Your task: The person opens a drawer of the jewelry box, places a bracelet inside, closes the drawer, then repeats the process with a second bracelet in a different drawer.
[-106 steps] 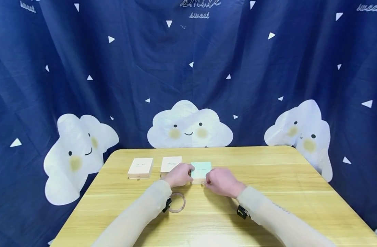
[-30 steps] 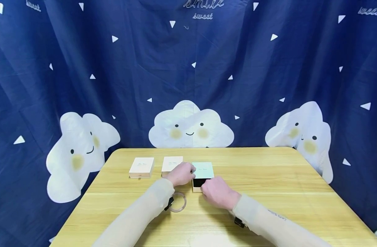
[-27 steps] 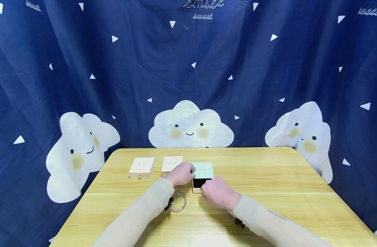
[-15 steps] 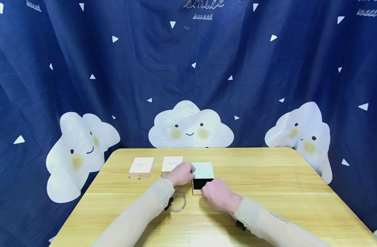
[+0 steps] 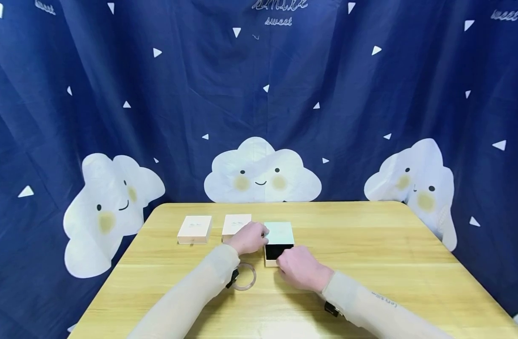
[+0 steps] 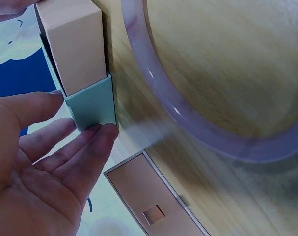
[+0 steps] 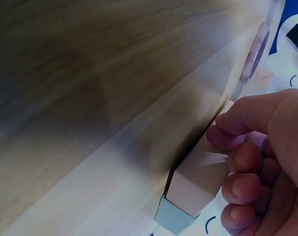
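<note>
A mint-green sliding drawer box lies on the table with its pale pink drawer pulled partway out toward me, showing a black inside. My left hand holds the left side of its mint sleeve between thumb and fingers. At the drawer's front, the fingers of my right hand are curled and pinch the front edge; in the right wrist view a thin pale strip runs to the fingertips. A translucent lilac bangle rests flat on the table by my left wrist.
Two white-topped boxes stand left of the mint one: one farther left, the other partly behind my left hand. The wooden table ends at a navy curtain with cloud prints.
The drawer, fully in at first, has slid out toward me with my right hand drawing it. Over the last half second it stays in place. My left hand has kept its hold.
</note>
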Demonstrator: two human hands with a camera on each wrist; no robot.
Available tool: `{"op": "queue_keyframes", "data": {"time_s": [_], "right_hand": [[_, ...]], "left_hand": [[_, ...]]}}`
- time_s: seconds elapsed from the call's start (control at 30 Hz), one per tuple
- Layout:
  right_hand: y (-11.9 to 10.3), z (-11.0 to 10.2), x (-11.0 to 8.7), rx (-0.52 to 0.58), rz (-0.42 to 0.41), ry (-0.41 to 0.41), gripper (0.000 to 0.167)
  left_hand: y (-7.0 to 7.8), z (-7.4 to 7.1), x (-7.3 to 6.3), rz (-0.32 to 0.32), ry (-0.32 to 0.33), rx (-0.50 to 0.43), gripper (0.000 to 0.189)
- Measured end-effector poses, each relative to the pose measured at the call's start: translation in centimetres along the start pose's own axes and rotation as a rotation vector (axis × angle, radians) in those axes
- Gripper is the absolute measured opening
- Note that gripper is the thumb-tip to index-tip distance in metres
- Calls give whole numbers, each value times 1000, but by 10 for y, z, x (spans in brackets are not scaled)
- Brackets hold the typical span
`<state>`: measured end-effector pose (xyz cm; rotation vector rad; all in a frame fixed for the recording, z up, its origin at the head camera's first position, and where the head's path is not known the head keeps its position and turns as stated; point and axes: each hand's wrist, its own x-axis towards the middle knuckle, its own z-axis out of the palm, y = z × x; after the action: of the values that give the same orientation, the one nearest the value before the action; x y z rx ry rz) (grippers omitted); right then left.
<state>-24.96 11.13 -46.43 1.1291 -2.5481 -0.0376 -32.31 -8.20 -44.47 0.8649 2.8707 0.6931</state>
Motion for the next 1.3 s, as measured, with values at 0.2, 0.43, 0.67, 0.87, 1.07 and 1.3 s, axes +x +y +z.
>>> {"op": "queue_keyframes", "data": {"time_s": [0.2, 0.43, 0.67, 0.87, 1.07, 1.3], "right_hand": [[2, 3, 1, -3, 11, -16, 35], [3, 4, 1, -28, 1, 2, 36], [-1, 2, 6, -13, -58, 80, 33], [-12, 2, 15, 21, -194, 92, 19], [-24, -1, 22, 58, -338, 92, 13], [-31, 4, 26, 94, -399, 40, 20]], "left_hand": [[-2, 0, 2, -13, -3, 5, 44], [-2, 1, 2, -21, -8, 5, 44], [-1, 0, 3, -19, -16, 19, 42], [-1, 0, 3, -25, -24, 5, 43], [0, -1, 2, -18, -20, -10, 42], [0, -1, 2, -46, -26, -3, 42]]}}
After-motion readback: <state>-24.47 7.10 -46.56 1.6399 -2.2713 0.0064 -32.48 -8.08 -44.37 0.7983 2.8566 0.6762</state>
